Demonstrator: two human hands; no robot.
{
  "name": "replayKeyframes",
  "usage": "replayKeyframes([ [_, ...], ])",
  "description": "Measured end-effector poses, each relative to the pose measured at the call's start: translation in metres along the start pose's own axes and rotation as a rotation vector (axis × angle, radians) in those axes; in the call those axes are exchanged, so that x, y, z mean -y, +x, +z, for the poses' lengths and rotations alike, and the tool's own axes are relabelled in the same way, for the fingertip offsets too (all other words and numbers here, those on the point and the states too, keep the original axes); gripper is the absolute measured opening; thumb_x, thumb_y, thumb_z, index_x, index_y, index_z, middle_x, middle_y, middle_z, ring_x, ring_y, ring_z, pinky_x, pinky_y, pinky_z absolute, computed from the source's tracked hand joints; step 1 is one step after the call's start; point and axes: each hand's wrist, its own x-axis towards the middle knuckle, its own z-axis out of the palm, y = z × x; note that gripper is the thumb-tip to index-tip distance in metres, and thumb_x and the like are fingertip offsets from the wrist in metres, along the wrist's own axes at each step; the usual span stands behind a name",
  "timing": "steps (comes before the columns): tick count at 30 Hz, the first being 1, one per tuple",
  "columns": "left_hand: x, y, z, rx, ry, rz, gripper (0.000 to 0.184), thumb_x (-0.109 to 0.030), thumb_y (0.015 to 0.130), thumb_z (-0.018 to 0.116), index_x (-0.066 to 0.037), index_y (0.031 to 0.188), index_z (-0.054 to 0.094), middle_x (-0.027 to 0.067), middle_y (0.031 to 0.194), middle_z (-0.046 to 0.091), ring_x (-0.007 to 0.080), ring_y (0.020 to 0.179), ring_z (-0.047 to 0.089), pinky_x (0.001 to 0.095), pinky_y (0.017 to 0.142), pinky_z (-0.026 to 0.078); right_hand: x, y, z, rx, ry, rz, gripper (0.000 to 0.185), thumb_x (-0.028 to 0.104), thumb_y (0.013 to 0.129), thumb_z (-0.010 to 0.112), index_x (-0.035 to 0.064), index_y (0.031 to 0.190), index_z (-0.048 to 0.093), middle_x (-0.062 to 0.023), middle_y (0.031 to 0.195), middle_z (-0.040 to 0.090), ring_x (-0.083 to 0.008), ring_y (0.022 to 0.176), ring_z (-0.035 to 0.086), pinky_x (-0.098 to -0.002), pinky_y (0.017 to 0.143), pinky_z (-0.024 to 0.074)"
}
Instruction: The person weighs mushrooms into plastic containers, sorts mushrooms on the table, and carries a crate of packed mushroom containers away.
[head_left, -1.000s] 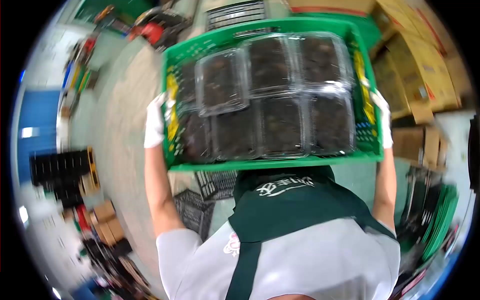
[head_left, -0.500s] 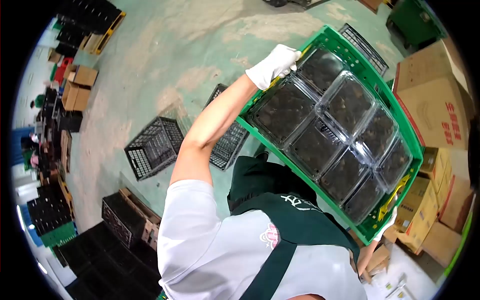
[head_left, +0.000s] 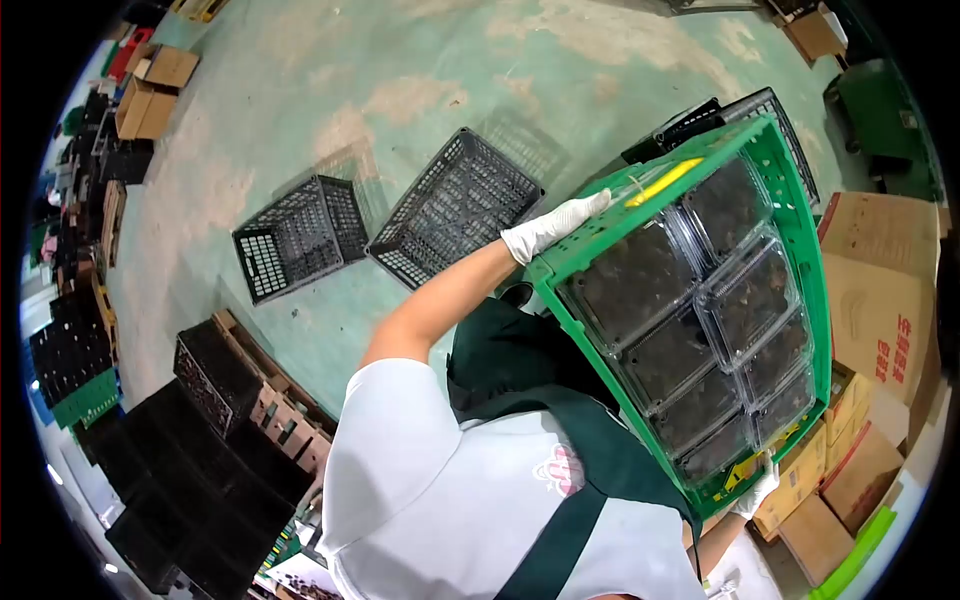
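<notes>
A green plastic crate is held tilted in front of me at the right. Inside lie several clear lidded plastic boxes with dark contents that I cannot make out. My left hand, in a white glove, supports the crate's left end wall near the close corner, with its fingers along the outside below a yellow handle. At the lower right end, my right hand, also white-gloved, grips the crate beside another yellow handle; some of its fingers are hidden.
Two black slatted crates rest on the green floor to the left. Cardboard boxes are stacked at the right, near a green wheeled bin. Stacked black crates and wooden pallets stand lower left.
The green crate has swung right and tilted more steeply. My left hand has shifted from the yellow handle to the end wall near the close corner. My right hand stays at the other end.
</notes>
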Motion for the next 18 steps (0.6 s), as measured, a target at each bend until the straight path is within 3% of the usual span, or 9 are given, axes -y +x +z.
replayKeyframes([
  [2,-0.011,-0.015,0.006,0.053,0.075,0.038,0.066,-0.06,0.094,0.04,-0.006,0.129,0.053,0.0013,0.11,0.058,0.0089,0.097,0.05,0.0258,0.089,0.042,0.012,-0.001,0.007,0.01,-0.034,-0.01,0.016,0.011,0.087,0.057,-0.0019,0.096,0.059,0.0022,0.068,0.047,-0.0066,0.054,0.04,-0.0216,0.049,0.0293],
  [3,0.014,-0.007,0.003,0.103,-0.025,-0.023,0.069,-0.06,0.094,0.04,-0.004,0.135,0.047,0.0047,0.124,0.054,0.0125,0.109,0.049,0.027,0.097,0.039,0.017,-0.002,0.008,0.017,-0.051,-0.017,0.014,0.012,0.087,0.058,-0.0012,0.093,0.059,0.0021,0.067,0.047,-0.0067,0.053,0.04,-0.0221,0.048,0.0289],
  [5,0.056,0.01,0.002,-0.059,0.228,0.311,0.071,-0.058,0.094,0.04,-0.002,0.139,0.041,0.0099,0.14,0.044,0.0188,0.127,0.04,0.0304,0.108,0.03,0.011,0.01,0.003,-0.036,-0.078,-0.036,0.012,0.013,0.088,0.058,0.0009,0.085,0.06,0.0015,0.066,0.048,-0.0067,0.053,0.041,-0.0219,0.048,0.0302],
  [6,0.017,-0.02,0.012,-0.07,0.26,0.234,0.073,-0.057,0.095,0.04,-0.001,0.142,0.036,0.0133,0.149,0.032,0.0228,0.139,0.027,0.0328,0.113,0.02,0.009,0.012,0.005,-0.079,-0.073,-0.022,0.012,0.013,0.089,0.059,0.0016,0.084,0.06,0.0015,0.066,0.049,-0.0068,0.054,0.042,-0.0218,0.048,0.0317],
  [7,0.031,-0.009,0.007,-0.058,0.231,0.125,0.074,-0.056,0.095,0.039,0.0,0.143,0.033,0.0153,0.149,0.032,0.0247,0.139,0.026,0.0332,0.113,0.02,0.005,0.017,0.003,-0.124,-0.075,-0.01,0.013,0.014,0.089,0.06,0.0022,0.083,0.06,0.0015,0.067,0.049,-0.0069,0.054,0.043,-0.0217,0.049,0.0332],
  [10,0.049,0.01,-0.003,0.001,0.241,0.143,0.077,-0.058,0.095,0.037,0.001,0.144,0.029,0.0166,0.149,0.03,0.0255,0.14,0.025,0.0332,0.114,0.019,-0.022,0.039,-0.019,-0.161,-0.215,-0.056,0.016,0.016,0.089,0.062,0.0036,0.079,0.058,0.0025,0.068,0.05,-0.0074,0.057,0.046,-0.0218,0.051,0.0381],
  [15,0.054,0.039,0.002,-0.027,0.179,0.1,0.08,-0.06,0.094,0.037,0.003,0.143,0.029,0.0188,0.149,0.03,0.0271,0.139,0.026,0.0333,0.113,0.02,-0.036,0.06,-0.027,-0.236,-0.29,-0.135,0.019,0.014,0.09,0.061,0.0045,0.075,0.055,0.0002,0.063,0.051,-0.008,0.052,0.047,-0.0221,0.044,0.0363],
  [18,0.057,0.056,-0.001,-0.035,0.188,0.102,0.075,-0.058,0.094,0.037,0.001,0.141,0.035,0.017,0.146,0.037,0.0278,0.136,0.033,0.0344,0.11,0.026,-0.041,0.07,-0.038,-0.154,-0.309,-0.119,0.025,0.012,0.091,0.058,0.0059,0.068,0.049,-0.0008,0.058,0.048,-0.0095,0.044,0.043,-0.0241,0.041,0.0322],
])
